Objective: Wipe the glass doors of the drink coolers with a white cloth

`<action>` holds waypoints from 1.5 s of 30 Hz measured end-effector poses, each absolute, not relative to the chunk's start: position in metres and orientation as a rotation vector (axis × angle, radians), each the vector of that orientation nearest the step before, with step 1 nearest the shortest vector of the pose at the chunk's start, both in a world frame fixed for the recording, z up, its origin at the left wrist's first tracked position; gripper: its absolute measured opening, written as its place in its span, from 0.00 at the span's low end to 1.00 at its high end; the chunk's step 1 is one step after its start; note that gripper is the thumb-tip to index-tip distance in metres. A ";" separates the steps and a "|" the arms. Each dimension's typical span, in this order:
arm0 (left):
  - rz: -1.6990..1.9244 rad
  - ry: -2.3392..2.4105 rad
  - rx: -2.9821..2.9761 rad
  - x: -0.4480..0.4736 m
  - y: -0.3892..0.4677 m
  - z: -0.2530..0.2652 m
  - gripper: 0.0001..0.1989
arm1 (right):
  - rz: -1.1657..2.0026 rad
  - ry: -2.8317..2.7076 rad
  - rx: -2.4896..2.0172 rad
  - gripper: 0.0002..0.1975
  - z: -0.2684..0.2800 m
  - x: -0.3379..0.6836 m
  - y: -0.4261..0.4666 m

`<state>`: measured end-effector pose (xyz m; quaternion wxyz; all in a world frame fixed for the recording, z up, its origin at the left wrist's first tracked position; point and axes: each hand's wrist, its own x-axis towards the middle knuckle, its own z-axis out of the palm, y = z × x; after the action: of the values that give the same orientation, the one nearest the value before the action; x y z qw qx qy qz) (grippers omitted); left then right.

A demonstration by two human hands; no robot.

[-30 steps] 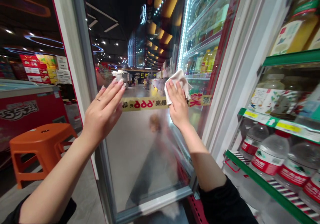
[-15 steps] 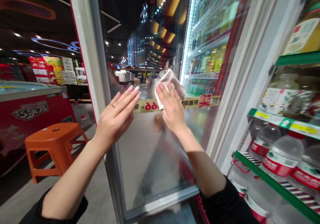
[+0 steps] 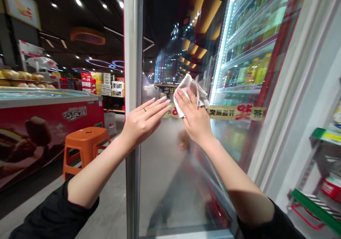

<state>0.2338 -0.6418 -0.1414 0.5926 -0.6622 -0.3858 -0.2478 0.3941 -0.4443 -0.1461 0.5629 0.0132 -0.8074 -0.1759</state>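
A glass cooler door (image 3: 170, 182) with a light metal frame stands open in front of me. My right hand (image 3: 197, 123) presses a crumpled white cloth (image 3: 190, 84) flat against the glass, fingers over it. Behind that hand, a gold printed strip (image 3: 222, 112) runs across the pane, partly covered by the hand and cloth. My left hand (image 3: 145, 120) lies across the door's left frame edge, its fingers straight and close together, pointing at the glass. Nothing shows in it, and a ring is on one finger.
An orange plastic stool (image 3: 85, 143) stands on the floor at left, beside a red ice cream freezer (image 3: 61, 129). Stacked cartons (image 3: 102, 84) are farther back. On the right are the white cooler frame (image 3: 287, 125) and green-edged shelves (image 3: 314, 208). Lit drink shelves are reflected in the glass.
The view has turned left, so the door and stool appear farther right. On the glass, my right hand and the cloth have slid left over the printed strip. The left hand stays at the frame.
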 end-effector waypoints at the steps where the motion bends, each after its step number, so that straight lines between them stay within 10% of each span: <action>1: -0.577 -0.898 -1.517 0.233 -0.642 -0.143 0.29 | -0.432 -1.898 0.037 0.50 -0.151 0.396 -0.443; 45: -1.030 -1.082 -1.290 0.214 -0.647 -0.197 0.45 | -0.407 -1.937 0.053 0.45 -0.093 0.332 -0.526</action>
<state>0.2141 -0.6466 -0.1974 0.5514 -0.5451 -0.4574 -0.4355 0.3317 -0.5257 -0.0932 0.5485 0.0226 -0.8180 -0.1719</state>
